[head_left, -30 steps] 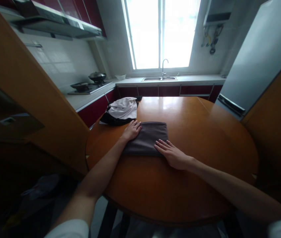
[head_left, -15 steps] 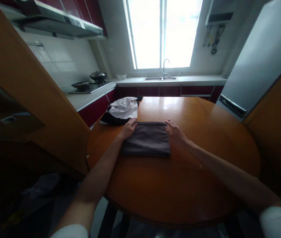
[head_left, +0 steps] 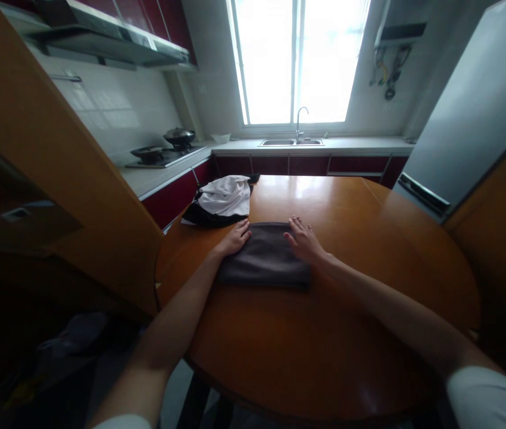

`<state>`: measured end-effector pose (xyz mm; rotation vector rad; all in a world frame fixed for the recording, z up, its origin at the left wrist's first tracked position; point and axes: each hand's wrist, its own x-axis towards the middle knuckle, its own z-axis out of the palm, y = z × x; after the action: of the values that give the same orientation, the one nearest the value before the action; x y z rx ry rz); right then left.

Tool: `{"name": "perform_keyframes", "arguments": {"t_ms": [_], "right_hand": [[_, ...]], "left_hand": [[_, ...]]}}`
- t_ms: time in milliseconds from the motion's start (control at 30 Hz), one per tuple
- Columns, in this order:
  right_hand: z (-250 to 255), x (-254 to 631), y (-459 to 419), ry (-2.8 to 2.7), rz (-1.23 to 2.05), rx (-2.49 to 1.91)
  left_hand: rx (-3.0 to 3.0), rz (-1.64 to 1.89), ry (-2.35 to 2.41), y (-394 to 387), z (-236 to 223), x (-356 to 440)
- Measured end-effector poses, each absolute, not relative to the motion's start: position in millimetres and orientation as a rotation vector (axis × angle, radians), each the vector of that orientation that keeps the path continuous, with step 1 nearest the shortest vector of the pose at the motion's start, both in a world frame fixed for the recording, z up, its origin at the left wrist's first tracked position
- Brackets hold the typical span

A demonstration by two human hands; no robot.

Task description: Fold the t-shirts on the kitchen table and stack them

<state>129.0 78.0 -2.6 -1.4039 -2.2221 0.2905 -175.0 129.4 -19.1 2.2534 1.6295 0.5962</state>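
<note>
A dark grey cloth (head_left: 265,257), folded into a flat rectangle, lies on the wooden table (head_left: 351,333). What kind of garment or fabric it is, I cannot tell. My left hand (head_left: 235,238) rests open on its far left corner, fingers stretched out. Over the far right corner lies my right hand (head_left: 304,239), open, palm down and fingers extended. Just beyond my left hand is a loose heap of clothes, a white cloth (head_left: 225,195) on top of a black one (head_left: 208,217).
Beyond the table runs a white counter with a sink (head_left: 291,142) and tap under a window. A stove with a lidded wok (head_left: 180,137) and a pan (head_left: 147,154) stands at the left. A fridge (head_left: 467,113) is at the right.
My right hand has moved left, from the cloth's right edge onto its far right corner. My left hand stays at the left corner. The view has shifted slightly.
</note>
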Motion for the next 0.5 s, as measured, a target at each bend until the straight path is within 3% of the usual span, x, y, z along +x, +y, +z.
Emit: {"name": "perform_keyframes", "arguments": {"t_ms": [200, 500], "right_hand": [[-13.6, 125.3, 22.3, -2.392, 0.334, -1.121], [-11.4, 158.9, 57.6, -1.719, 0.518, -1.271]], "left_hand": [[2.231, 0.621, 1.642, 127.7, -19.3, -170.9], [1.906, 1.057, 1.762, 115.9, 9.3, -176.1]]}}
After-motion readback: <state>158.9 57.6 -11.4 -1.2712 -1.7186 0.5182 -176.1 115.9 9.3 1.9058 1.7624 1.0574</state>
